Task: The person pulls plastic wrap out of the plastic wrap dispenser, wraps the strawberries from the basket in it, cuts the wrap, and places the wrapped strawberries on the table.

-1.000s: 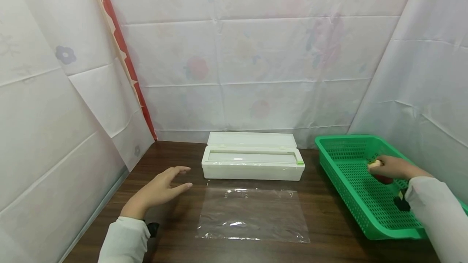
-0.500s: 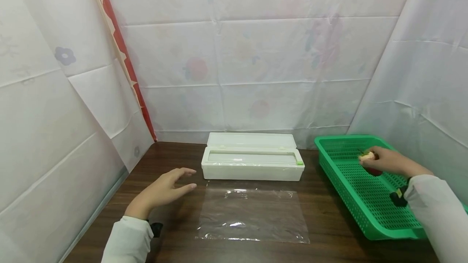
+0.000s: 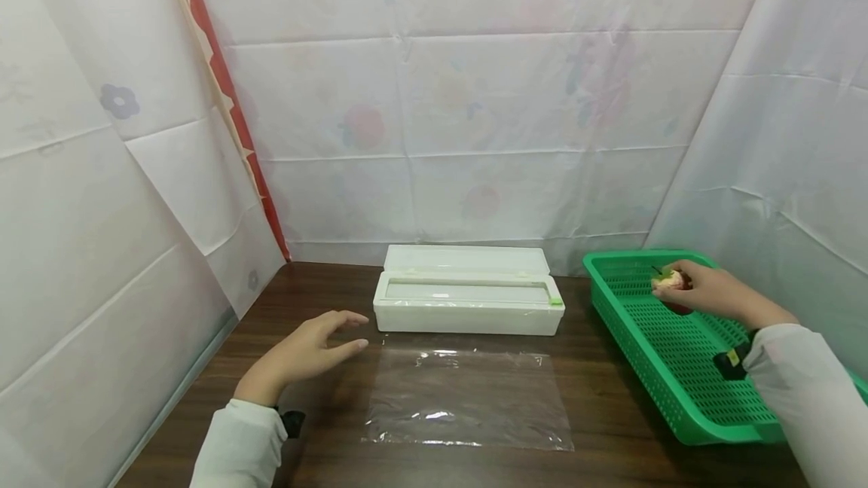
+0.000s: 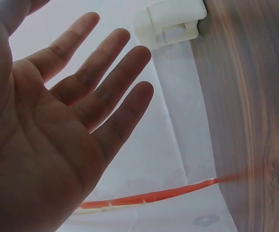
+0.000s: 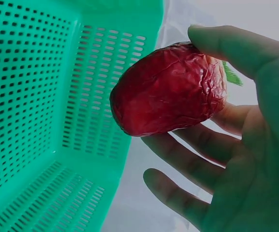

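My right hand point(image 3: 720, 296) holds a wrinkled red jujube-like fruit point(image 5: 170, 89) over the green basket point(image 3: 634, 364). Thumb and fingertips pinch it near its pale end, where a small green sprig shows. In the right wrist view the fruit's glossy red side faces the camera, and the little finger stays clear of it. To the left of a flat sheet of clear plastic film point(image 3: 468, 398), my left hand point(image 3: 305, 352) hovers above the table with nothing in it. Its fingers are spread and relaxed in the left wrist view.
Behind the film stands a white film dispenser box point(image 3: 468, 318) with its lid point(image 3: 468, 258) raised and a green slider point(image 3: 556, 301) at its right end. White patterned sheets point(image 3: 488, 111) wall in the back and both sides of the brown wooden table point(image 3: 319, 292).
My right hand has lifted the red fruit up from the basket's floor and shifted left with it. My left hand has moved slightly to the right. The film and box are unmoved.
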`<state>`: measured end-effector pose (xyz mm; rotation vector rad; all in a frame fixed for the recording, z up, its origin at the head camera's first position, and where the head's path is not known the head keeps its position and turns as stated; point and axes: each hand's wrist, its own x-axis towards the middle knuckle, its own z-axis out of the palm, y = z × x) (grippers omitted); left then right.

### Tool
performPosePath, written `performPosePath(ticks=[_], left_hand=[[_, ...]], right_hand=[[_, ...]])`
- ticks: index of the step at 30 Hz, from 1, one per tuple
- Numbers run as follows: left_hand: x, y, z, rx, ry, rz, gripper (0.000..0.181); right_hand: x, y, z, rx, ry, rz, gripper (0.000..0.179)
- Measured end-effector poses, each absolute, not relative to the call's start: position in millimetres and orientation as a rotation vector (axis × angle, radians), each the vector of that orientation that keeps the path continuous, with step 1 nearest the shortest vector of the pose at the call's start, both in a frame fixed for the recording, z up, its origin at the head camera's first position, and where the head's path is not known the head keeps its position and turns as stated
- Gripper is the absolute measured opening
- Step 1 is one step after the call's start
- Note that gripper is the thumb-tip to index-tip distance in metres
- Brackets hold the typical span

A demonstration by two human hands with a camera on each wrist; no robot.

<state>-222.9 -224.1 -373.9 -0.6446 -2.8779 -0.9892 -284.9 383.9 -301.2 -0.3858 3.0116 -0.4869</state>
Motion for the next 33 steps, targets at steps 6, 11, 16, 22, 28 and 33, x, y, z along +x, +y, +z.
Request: performPosePath(ticks=[6, 11, 16, 22, 28, 33], left_hand=[[-222.6, -221.8, -373.1, -0.667, -2.869, -0.981, 0.044], [-223.2, -220.1, -372.3, -0.677, -2.861, -0.966, 0.044], [-223.6, -216.6, -372.5, -0.693, -2.865, -0.983, 0.046], [-223.1, -210.7, -373.1, -0.721, -2.875, -1.011, 0.045], [-223.0, -205.8, -371.2, -0.739, -2.880, -0.993, 0.046], [-224.5, -202.3, -370.3, -0.761, -2.875, -0.969, 0.045]], right_hand=[[-281.0, 378.1, -297.7, -0.403, 3.047, -0.526, 0.074], [-277.6, 371.8, -293.2, -0.412, 3.079, -0.518, 0.073], [-273.6, 363.3, -289.0, -0.444, 3.102, -0.517, 0.071], [-268.7, 347.2, -285.1, -0.545, 3.130, -0.550, 0.069], [-268.2, 333.1, -286.4, -0.613, 3.145, -0.590, 0.066], [-267.9, 321.5, -286.4, -0.641, 3.125, -0.633, 0.064]])
